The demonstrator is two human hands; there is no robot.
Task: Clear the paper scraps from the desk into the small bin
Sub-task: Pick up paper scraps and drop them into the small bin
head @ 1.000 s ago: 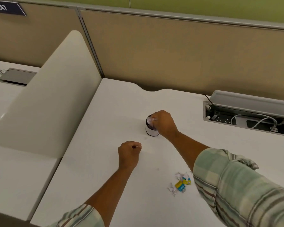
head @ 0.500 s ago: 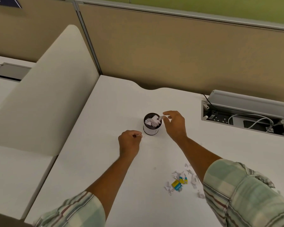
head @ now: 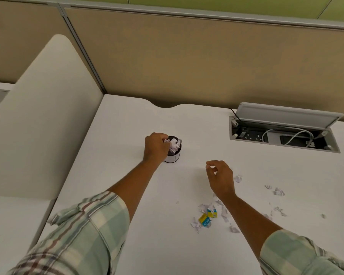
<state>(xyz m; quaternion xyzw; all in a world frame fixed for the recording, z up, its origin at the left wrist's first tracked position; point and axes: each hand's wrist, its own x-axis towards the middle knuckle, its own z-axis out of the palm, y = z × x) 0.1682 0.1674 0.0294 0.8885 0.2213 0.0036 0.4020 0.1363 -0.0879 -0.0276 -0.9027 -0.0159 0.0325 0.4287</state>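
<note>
1. White crumpled paper is heaped in the small round black-and-white bin, set upright on the white desk.
2. A white paper scrap is pinched at the bin's rim by the clenched left hand.
3. Nothing is held by the right hand — its fingers are loosely curled.
4. Beside the right forearm, torn white, yellow and blue scraps are scattered — apart from the bin.

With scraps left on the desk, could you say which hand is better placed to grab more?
Probably the right hand: it hovers empty beside the scraps; the left hand is curled over the bin.
</note>
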